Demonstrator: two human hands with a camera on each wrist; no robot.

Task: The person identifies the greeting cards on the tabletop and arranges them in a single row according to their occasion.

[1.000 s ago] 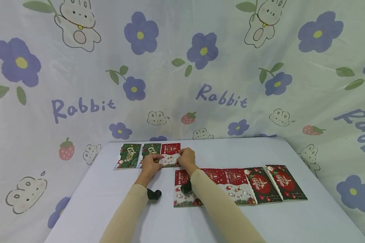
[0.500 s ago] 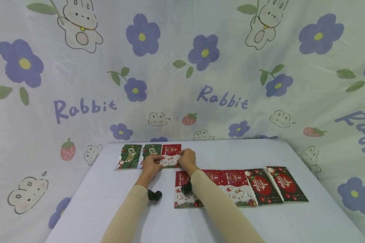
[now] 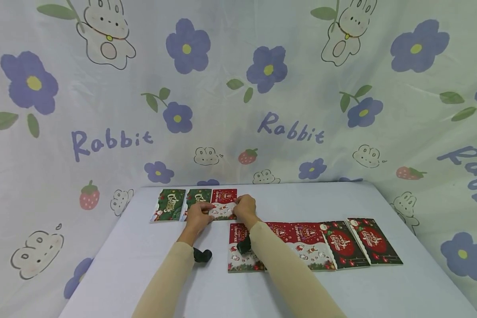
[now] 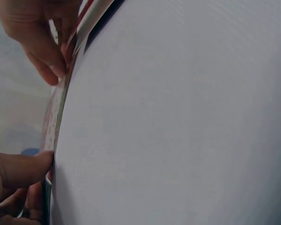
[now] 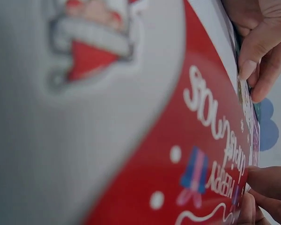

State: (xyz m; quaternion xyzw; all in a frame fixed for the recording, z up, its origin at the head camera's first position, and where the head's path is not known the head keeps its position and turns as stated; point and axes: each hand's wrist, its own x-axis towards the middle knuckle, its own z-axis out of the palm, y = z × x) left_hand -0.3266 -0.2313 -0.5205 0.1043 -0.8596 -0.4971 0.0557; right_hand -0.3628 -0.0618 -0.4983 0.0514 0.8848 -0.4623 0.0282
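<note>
In the head view, a red-and-white Christmas booklet (image 3: 222, 211) lies flat at the right end of the back row. My left hand (image 3: 196, 216) holds its left edge and partly covers the green booklet (image 3: 198, 195) beside it. Its right edge is held by my right hand (image 3: 245, 208). In the left wrist view, the left thumb (image 4: 25, 168) presses the near edge low down, with the right hand (image 4: 37, 37) above. The right wrist view shows the left hand (image 5: 264, 49) at top and the right fingers (image 5: 271, 183) below, with a blurred red-and-white booklet (image 5: 150, 187) close to the lens.
Another green booklet (image 3: 170, 205) begins the back row. Nearer on the white table (image 3: 115, 282) lies a second row: several red-and-white booklets (image 3: 310, 247), partly under the right sleeve (image 3: 286, 265), then two dark ones with red circles (image 3: 343, 245). A printed curtain (image 3: 222, 97) hangs behind.
Both hands stay at the red-and-white booklet's two sides, and the booklets keep their places. Only the head view has shifted slightly.
</note>
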